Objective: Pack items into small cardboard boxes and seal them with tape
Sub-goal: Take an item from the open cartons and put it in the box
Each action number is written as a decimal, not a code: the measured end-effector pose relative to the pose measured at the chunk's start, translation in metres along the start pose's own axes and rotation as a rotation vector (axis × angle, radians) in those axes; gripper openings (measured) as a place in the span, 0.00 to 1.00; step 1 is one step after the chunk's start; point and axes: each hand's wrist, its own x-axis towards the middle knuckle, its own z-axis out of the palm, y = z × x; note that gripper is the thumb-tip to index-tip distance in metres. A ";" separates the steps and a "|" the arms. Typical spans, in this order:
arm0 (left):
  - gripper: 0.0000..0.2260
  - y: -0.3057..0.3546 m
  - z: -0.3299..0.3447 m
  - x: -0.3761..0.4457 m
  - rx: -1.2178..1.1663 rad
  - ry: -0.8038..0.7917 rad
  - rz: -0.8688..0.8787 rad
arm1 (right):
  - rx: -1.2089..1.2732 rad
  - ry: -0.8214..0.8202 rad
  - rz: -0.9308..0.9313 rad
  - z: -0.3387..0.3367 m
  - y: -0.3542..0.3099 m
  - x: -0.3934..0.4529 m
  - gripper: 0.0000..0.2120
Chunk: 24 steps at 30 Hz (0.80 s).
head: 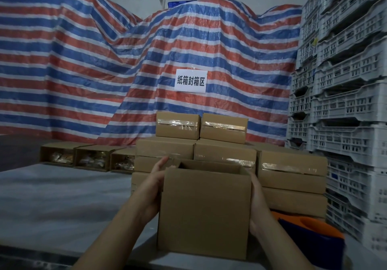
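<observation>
while the open box (204, 209) stands on the worktop (62, 202), the left hand (154, 183) and right hand (258, 204) press its sides, each grip flat and wide.

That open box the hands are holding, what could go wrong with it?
The open box is only squeezed between the left hand and right hand, so it might slip. Behind it, the stack of taped boxes stands close; a push forward could knock it. The orange tape dispenser sits near the right arm and might get bumped.

Grey table (52, 196) bears stacked sealed boxes (226, 156).
</observation>
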 end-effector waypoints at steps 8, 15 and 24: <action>0.08 -0.001 0.001 0.001 0.271 0.001 -0.011 | -0.013 0.004 0.012 0.002 -0.002 -0.003 0.30; 0.14 -0.010 0.001 0.000 0.294 0.002 -0.019 | 0.023 -0.026 0.001 0.001 -0.001 -0.002 0.31; 0.11 -0.012 0.002 0.002 0.252 0.034 0.031 | 0.037 -0.069 -0.028 0.003 -0.001 -0.005 0.27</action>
